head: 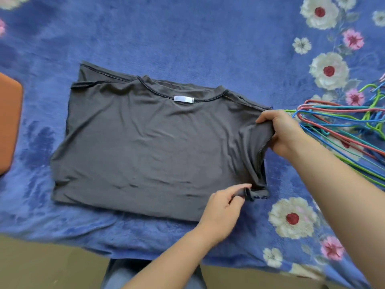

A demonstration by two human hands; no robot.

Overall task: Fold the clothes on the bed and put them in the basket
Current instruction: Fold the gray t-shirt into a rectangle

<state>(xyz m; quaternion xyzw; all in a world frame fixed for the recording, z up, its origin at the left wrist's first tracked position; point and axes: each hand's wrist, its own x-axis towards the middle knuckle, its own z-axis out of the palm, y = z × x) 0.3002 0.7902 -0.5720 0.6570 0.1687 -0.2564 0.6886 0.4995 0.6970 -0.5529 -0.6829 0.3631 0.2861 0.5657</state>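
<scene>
A dark grey T-shirt (150, 142) lies partly folded on the blue flowered bed cover (187, 34), neckline and white label facing away from me. My right hand (281, 132) grips the shirt's right edge near the shoulder and lifts the cloth slightly. My left hand (223, 209) pinches the lower right corner of the shirt between thumb and fingers. No basket can be seen.
A pile of coloured wire hangers (341, 126) lies on the bed right of the shirt. An orange-brown object (9, 124) sits at the left edge. The bed's near edge runs along the bottom, with tan floor (52, 265) and my jeans-clad legs (125, 274) below it.
</scene>
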